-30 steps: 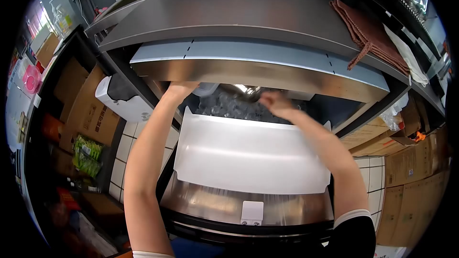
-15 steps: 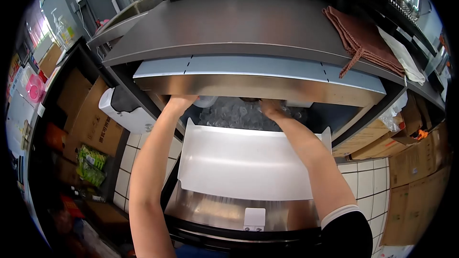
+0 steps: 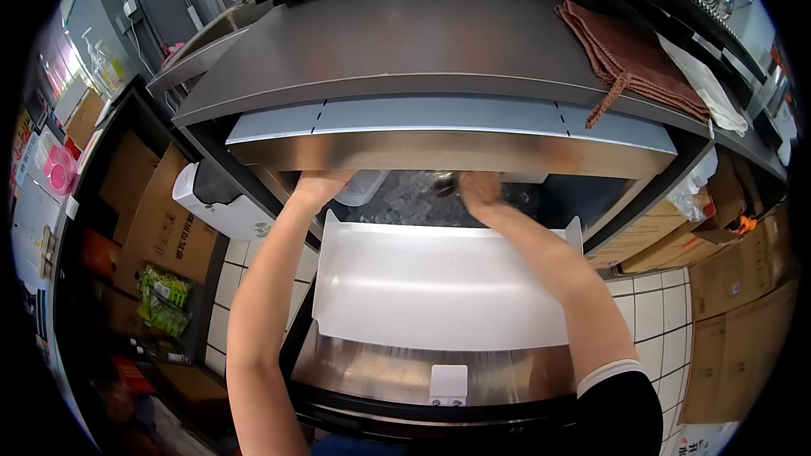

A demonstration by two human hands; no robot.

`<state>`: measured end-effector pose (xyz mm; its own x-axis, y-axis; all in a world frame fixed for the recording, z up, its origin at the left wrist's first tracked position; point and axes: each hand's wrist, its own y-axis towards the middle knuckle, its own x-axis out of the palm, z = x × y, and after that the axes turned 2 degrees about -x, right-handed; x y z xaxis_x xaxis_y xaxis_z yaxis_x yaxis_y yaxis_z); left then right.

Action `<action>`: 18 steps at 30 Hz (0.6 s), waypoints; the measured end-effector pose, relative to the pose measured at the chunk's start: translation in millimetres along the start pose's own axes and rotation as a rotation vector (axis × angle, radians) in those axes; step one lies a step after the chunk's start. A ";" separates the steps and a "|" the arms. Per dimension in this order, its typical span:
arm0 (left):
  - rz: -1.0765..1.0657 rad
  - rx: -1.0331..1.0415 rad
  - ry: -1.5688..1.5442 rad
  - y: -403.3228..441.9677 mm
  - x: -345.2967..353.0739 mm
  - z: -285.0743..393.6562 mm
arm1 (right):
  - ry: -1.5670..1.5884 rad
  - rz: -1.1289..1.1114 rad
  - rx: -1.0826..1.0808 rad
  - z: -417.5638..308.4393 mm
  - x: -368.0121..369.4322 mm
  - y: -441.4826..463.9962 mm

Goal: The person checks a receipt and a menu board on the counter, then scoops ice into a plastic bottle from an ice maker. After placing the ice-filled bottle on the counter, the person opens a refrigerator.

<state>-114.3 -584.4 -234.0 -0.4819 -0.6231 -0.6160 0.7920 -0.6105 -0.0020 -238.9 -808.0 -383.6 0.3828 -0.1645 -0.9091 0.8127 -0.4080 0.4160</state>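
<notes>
Loose ice cubes (image 3: 407, 200) fill the bin under the counter, behind its lowered white flap (image 3: 439, 283). My left hand (image 3: 323, 185) reaches in at the left, closed at the side of a clear plastic container (image 3: 362, 188); its fingertips are hidden by the metal front edge. Over the ice, my right hand (image 3: 480, 189) is closed on a shiny metal scoop (image 3: 445, 184), smeared a little by motion. The scoop is partly in shadow, and its handle is covered by the hand.
A steel front panel (image 3: 448, 154) hangs low over both wrists. Above it lies the grey counter (image 3: 405, 42), with a folded brown cloth (image 3: 629, 59) at the right. Cardboard boxes (image 3: 731, 333) stand on the right, and a white bin (image 3: 221, 203) on the left.
The metal scoop and the clear container now show more from under the front panel. My right hand has come slightly nearer, and the view has shifted a little.
</notes>
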 end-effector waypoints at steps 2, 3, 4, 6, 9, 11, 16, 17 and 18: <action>0.011 0.017 0.016 -2.8 0.9 3.7 | 0.016 -0.191 -0.040 -16.9 22.1 -5.0; 0.022 0.031 0.030 -3.7 -0.4 5.3 | 0.050 -0.285 -0.055 -26.1 15.9 -3.2; 0.025 0.032 0.033 -3.1 -1.0 4.9 | 0.052 -0.283 -0.055 -33.7 16.9 -1.9; 0.008 0.015 0.060 0.6 -0.2 6.9 | 0.262 -0.519 0.077 -42.6 27.5 0.3; 0.052 0.045 0.051 -1.8 1.1 10.5 | 0.507 -0.573 0.136 -56.5 28.5 -3.8; 0.042 0.039 0.096 2.1 -1.5 5.7 | 0.635 -0.614 0.097 -55.1 41.3 5.2; 0.094 0.070 0.025 -3.0 -4.6 10.0 | 0.957 -0.628 0.054 -28.0 46.5 3.6; 0.094 0.075 0.025 -0.7 -5.5 10.5 | 0.871 -0.545 0.012 -17.6 40.3 4.9; 0.081 0.074 0.016 0.9 -6.5 8.3 | 0.785 -0.467 -0.030 -6.9 27.6 5.7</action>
<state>-113.6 -584.9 -223.5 -0.4109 -0.6641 -0.6246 0.7978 -0.5935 0.1062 -220.6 -808.7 -406.2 0.1918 0.6739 -0.7135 0.9669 -0.2544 0.0196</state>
